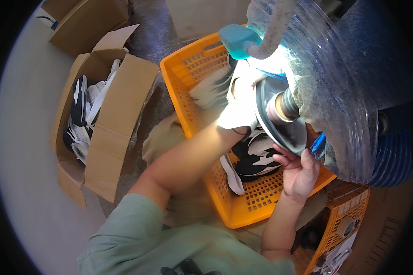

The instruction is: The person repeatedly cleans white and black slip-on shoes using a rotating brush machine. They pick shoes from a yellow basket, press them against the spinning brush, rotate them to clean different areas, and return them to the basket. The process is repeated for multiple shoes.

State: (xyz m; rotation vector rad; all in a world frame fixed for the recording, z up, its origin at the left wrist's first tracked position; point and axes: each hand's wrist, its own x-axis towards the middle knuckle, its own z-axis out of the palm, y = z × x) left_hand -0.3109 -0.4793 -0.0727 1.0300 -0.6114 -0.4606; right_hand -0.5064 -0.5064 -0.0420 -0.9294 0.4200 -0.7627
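Shoe sole point(289, 133), dark grey inside with a white edge, sits right of centre in the upper half of the frame, tilted, curving round a small drum point(276, 110) on a ribbed grey spindle point(289, 103). Contact between drum and sole: can't confirm from this angle.

Right hand point(299, 176), bare, just right of centre: clamped on the sole's lower end, thumb on the right, fingers on the left. Left hand point(244, 89), in a white glove-like cover, is at the sole's upper left side; glare washes it out, so can't tell whether its fingers are together or apart.

Orange crate point(236, 221) in mid-frame, under the hands. In it: black-and-white shoe parts point(257, 158) below the sole, a white strip-like piece point(234, 176) near its lower left wall, pale pieces point(211, 89) toward the upper end.

Open cardboard box point(119, 123) at left, with more black-and-white pieces point(79, 101) inside. Second cardboard box point(89, 20) at upper left. Teal block point(237, 41) at top centre, beside a bent grey tube point(275, 32); bright light just below it. Clear plastic sheet point(328, 91) hangs at upper right, blue ribbed hose point(392, 160) below it. Another orange crate point(326, 250) at lower right, tape roll point(345, 227) at its side.
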